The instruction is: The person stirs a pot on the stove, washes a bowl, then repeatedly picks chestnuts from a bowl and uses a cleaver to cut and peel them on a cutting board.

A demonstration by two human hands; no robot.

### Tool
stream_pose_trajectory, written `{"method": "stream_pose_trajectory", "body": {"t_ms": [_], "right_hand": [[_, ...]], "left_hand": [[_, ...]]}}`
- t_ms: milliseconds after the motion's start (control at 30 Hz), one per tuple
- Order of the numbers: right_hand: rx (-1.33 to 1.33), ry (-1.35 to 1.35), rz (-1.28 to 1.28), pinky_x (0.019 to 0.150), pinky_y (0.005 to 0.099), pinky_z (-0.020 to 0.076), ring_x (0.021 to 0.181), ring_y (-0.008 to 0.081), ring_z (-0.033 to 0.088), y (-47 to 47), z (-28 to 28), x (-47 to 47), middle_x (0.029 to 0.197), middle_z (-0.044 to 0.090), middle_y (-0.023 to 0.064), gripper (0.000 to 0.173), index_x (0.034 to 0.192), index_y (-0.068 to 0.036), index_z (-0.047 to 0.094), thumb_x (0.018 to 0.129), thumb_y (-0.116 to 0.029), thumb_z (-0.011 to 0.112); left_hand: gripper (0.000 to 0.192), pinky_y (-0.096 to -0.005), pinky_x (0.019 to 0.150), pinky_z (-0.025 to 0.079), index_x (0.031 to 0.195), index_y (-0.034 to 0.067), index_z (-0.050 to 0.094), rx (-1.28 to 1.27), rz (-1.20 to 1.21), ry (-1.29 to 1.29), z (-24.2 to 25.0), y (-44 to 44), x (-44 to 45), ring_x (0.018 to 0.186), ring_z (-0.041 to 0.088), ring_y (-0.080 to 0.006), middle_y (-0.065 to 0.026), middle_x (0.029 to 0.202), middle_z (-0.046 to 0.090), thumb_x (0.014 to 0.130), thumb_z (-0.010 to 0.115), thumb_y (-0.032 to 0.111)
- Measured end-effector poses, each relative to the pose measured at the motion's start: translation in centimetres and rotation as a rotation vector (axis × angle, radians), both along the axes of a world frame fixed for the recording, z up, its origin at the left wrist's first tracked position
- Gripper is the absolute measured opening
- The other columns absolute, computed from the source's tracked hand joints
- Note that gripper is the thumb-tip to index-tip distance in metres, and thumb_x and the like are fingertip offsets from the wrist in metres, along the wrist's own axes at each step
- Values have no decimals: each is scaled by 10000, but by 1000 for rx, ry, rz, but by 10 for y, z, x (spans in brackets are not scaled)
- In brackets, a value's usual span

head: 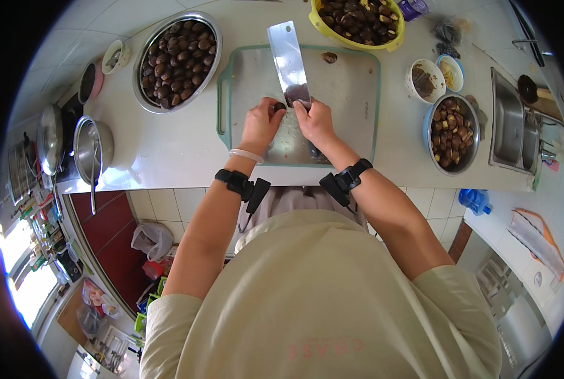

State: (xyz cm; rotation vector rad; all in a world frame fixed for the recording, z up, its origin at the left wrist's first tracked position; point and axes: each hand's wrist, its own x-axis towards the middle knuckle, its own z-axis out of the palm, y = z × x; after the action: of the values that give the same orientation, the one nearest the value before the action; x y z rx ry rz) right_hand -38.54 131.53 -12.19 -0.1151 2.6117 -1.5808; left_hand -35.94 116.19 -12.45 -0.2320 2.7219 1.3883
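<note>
My left hand (261,122) pinches a dark brown chestnut (279,107) over the cutting board (343,94), which has a green rim. Close beside it, my right hand (316,119) has its fingers at the lower end of a metal cleaver (287,54). The broad blade points away from me, with a dark reflection or stain near my fingers. The cleaver's handle is mostly hidden under my right hand and wrist; a dark end (313,149) shows below. A single brown chestnut or piece of shell (329,57) lies near the board's far edge.
A steel bowl of chestnuts (217,35) stands at the left, a yellow colander of cut chestnuts (316,21) behind the board. At the right are a steel bowl of chestnuts (475,137), two small bowls (411,83) and a sink (508,128). An empty steel pot (104,147) stands far left.
</note>
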Motion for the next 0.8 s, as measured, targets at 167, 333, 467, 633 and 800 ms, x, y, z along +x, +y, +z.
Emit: {"method": "stream_pose_trajectory", "body": {"t_ms": [167,333,467,633,800], "right_hand": [[-61,45,-59,574,465,484,641,425,606,-5,1,4,667,609,235,307,755,19,615,860,-268,588],[-6,7,-12,581,458,487,646,420,609,-12,5,5,669,609,235,282,788,11,621,867,-256,581],[-67,-39,-106,613,428,493,684,398,628,-11,4,3,731,642,209,258,864,3,641,865,-252,598],[-7,-32,-50,573,454,477,628,417,601,-11,3,5,646,598,234,285,764,25,610,865,-240,581],[-20,-50,-47,570,463,473,629,424,597,-11,6,3,641,592,238,306,743,29,605,860,-253,581]], "left_hand": [[228,-404,637,515,915,8,583,-3,-13,-8,-6,-2,0,685,644,-340,-155,734,660,809,705,168],[218,-422,653,514,903,5,568,-28,-13,-22,-7,-3,-1,708,647,-358,-166,754,664,817,694,161],[223,-431,667,513,916,3,559,-23,-20,-31,-6,-3,-1,728,646,-367,-175,769,665,823,686,160],[230,-432,676,512,923,3,549,-50,-33,-39,-8,-4,-2,739,644,-375,-181,784,666,825,686,159],[231,-433,677,511,920,4,540,-29,-27,-51,-9,-4,-2,745,641,-380,-184,791,664,826,685,158]]}}
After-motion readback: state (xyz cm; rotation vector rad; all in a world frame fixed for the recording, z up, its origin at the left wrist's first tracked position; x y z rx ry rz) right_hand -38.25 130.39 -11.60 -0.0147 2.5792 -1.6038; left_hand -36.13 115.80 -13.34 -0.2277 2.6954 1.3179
